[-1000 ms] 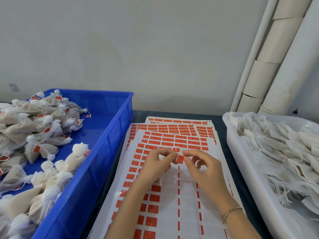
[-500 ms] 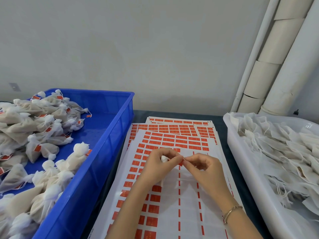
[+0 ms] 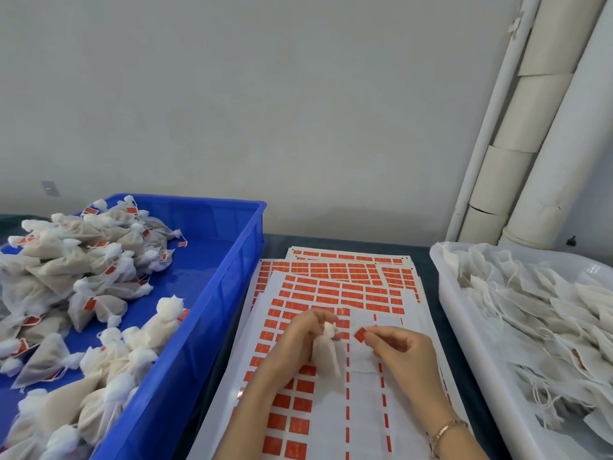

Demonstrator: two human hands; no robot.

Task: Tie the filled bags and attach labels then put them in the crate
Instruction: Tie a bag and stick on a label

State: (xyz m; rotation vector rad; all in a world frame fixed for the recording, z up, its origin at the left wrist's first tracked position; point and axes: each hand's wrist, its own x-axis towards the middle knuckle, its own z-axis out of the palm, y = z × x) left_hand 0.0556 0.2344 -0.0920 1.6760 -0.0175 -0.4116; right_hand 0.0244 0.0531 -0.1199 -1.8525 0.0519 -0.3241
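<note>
My left hand (image 3: 298, 340) grips a small white filled bag (image 3: 326, 353) by its tied neck, the bag hanging over the label sheets (image 3: 331, 410). My right hand (image 3: 398, 351) pinches a red label (image 3: 360, 334) just right of the bag's top, a short gap between them. A thin string runs from the bag towards the label. The blue crate (image 3: 212, 293) on the left holds several tied, labelled bags (image 3: 66, 277).
A white tray (image 3: 464, 343) on the right is heaped with untied bags (image 3: 547, 320). Stacked sheets of red labels cover the dark table between crate and tray. Pale pipes (image 3: 530, 144) stand at the back right against the wall.
My hands were together with the label pressed at the bag's neck; now they have drawn apart, the right hand pulling the red label rightwards and the bag hanging free from the left.
</note>
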